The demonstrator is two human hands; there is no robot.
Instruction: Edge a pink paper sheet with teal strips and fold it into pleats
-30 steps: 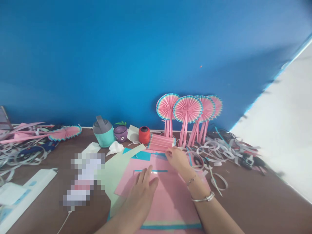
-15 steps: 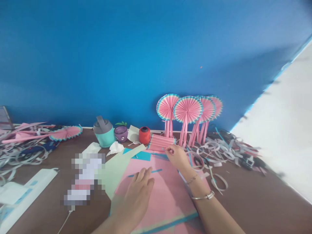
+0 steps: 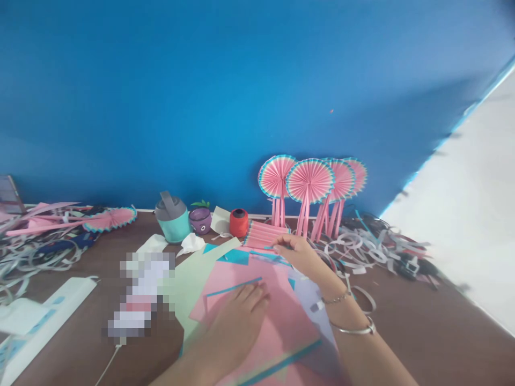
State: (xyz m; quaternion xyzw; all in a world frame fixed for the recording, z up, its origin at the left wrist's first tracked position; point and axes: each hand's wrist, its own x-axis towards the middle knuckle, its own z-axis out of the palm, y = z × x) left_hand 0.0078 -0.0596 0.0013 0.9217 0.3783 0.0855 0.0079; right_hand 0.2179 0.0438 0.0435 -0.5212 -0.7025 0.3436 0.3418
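Presently, head view: the left hand [image 3: 239, 316] lies palm down on the pink sheet [image 3: 281, 324], fingers extended and slightly apart, grip spread with nothing clasped. Judgement: it is placed there to keep the sheet from sliding. The sheet lies in front of the person on the worktop [image 3: 402, 327], set askew, with a blue band along its near edge; a pale green sheet [image 3: 189, 284] shows at its left.

Right hand [image 3: 296, 252]: over the far part of the papers, fingers curled, thumb and index tips close together. Cannot tell whether the grip pinches anything; a small blue sliver shows at the tips. Just beyond lies the pleated pink paper [image 3: 263, 234], perhaps kept within easy reach.

Behind, pink pleated fans [image 3: 309, 180] stand upright near the blue wall [image 3: 201, 107], probably propped there to protect the pleats. The red spool [image 3: 238, 223], purple pot [image 3: 200, 220] and teal cup [image 3: 174, 224] sit in a row at the back, presumably to leave working room. Loose pale strips [image 3: 366, 247] are heaped at right.
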